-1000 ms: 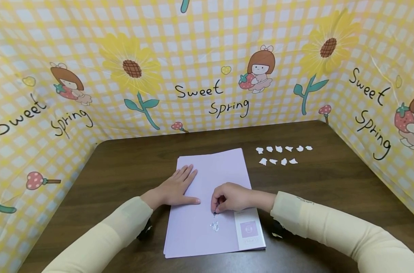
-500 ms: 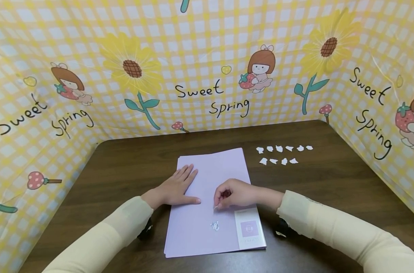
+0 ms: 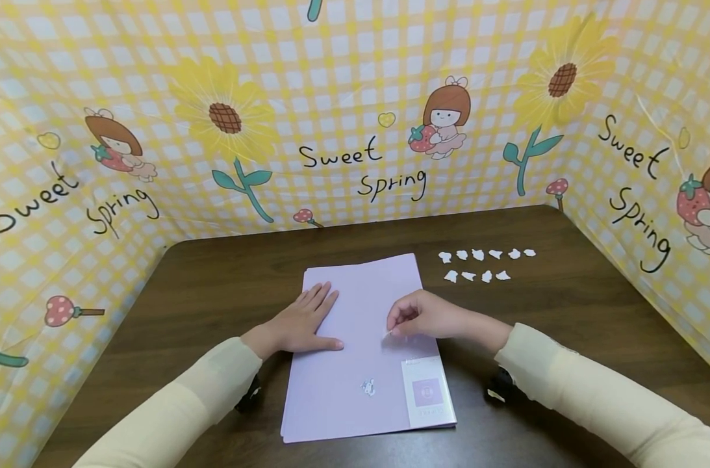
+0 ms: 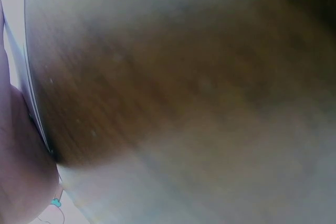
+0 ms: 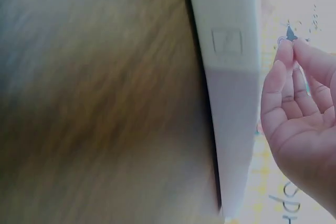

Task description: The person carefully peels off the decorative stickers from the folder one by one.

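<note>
A lilac booklet (image 3: 355,416) with a white label (image 3: 413,416) at its near right corner lies on the table. My left hand (image 3: 303,320) rests flat on its left side, fingers straight and thumb out. Over the right part of the cover is my right hand (image 3: 421,316), thumb and forefinger pinching a small sticker (image 3: 386,335). In the right wrist view this sticker (image 5: 291,33) shows a dark blue-grey patch beyond the fingertips. Another small sticker (image 3: 368,387), printed with a pale figure, lies on the lower middle of the cover.
Several small white cut-out pieces (image 3: 477,255) lie in two rows on the dark wooden table (image 3: 226,273), right of the booklet's far end. A yellow checked cloth (image 3: 331,84) with flowers and lettering stands around the table's back and sides.
My right hand has moved away from the sticker on the cover, up and to the right, with the small sticker still pinched. The left hand has stayed in place.
</note>
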The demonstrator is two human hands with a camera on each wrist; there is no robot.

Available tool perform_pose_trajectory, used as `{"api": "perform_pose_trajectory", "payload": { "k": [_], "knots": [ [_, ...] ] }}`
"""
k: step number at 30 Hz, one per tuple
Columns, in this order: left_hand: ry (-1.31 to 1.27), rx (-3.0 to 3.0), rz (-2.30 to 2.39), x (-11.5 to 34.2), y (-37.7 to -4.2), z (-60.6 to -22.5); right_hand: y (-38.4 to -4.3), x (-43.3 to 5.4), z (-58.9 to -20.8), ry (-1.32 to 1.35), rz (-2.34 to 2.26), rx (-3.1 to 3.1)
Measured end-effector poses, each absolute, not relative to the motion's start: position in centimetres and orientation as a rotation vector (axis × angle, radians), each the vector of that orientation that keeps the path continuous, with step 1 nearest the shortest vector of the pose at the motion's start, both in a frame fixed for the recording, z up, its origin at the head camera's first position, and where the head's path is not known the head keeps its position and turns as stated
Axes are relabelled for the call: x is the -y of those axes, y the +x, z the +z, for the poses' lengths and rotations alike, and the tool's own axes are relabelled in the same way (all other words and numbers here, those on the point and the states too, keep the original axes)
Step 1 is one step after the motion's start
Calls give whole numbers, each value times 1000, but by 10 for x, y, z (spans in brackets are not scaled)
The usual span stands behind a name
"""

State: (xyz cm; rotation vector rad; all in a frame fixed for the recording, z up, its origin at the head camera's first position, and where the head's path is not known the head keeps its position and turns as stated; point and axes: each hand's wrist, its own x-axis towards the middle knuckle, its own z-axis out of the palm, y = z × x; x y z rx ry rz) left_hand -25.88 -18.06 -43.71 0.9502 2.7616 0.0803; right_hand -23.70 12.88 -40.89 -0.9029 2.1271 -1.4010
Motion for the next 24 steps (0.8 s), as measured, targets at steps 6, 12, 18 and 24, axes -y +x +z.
{"api": "perform_pose_trajectory", "payload": {
  "k": [6,12,18,24],
  "knots": [
    [953,-2767,67,181,-260,-439,-241,-151,-402,-788,-1427,-2242],
    [961,-2772,79,181,-259,-439,-247,-175,-399,-661,-1500,-2293],
    [958,-2773,76,182,-259,-441,-255,-203,-401,-562,-1578,-2351],
    [965,-2778,79,183,-261,-443,-266,-237,-403,-458,-1647,-2417]
  ]
}}
